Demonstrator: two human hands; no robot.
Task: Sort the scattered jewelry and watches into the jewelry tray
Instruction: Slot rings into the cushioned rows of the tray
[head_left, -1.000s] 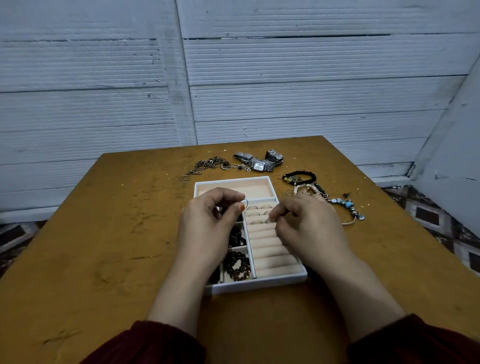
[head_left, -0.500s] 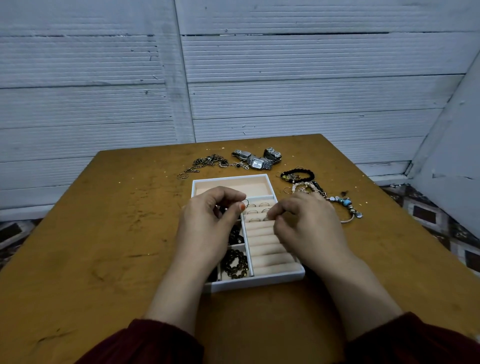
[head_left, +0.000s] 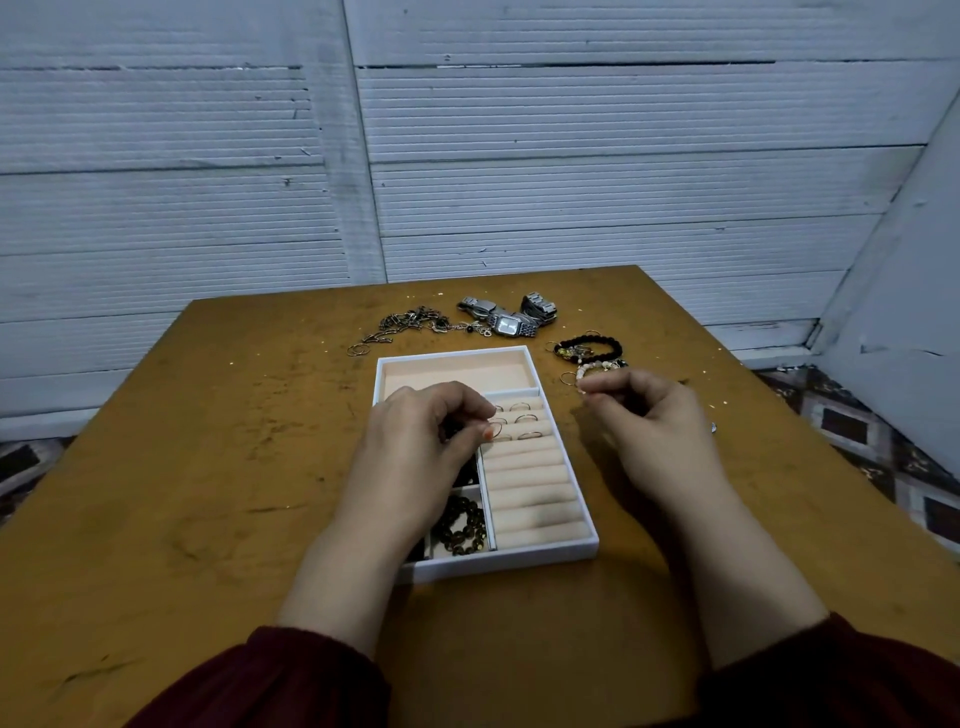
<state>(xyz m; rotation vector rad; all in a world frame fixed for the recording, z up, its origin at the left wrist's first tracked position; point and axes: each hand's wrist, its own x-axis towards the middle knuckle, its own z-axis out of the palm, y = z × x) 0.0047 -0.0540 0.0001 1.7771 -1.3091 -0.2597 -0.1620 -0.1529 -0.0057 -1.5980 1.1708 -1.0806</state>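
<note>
Rightward since half a second ago, the right hand (head_left: 654, 436) has left the ring rolls and is now off the jewelry tray (head_left: 519, 558), over the brown table (head_left: 208, 467). Its fingers are curled and thumb and forefinger nearly meet at the pale bead bracelet (head_left: 597, 370); whether they hold anything cannot be told.

Dark red sleeves (head_left: 270, 680) fill the near edge. The white tray lies between the forearms. A dark bead bracelet (head_left: 461, 525) lies in its near left compartment. The left hand (head_left: 415, 447) hovers over the tray's left side and pinches a thin ring (head_left: 494, 430) between thumb and forefinger, at the left end of the rolls. Several slotted rings (head_left: 519, 420) stand in the far rolls just beside it.

Beyond the right hand lies a black bead bracelet (head_left: 587, 345). Behind the tray are the metal watches (head_left: 509, 322), with tangled chains (head_left: 415, 325) to their left.
</note>
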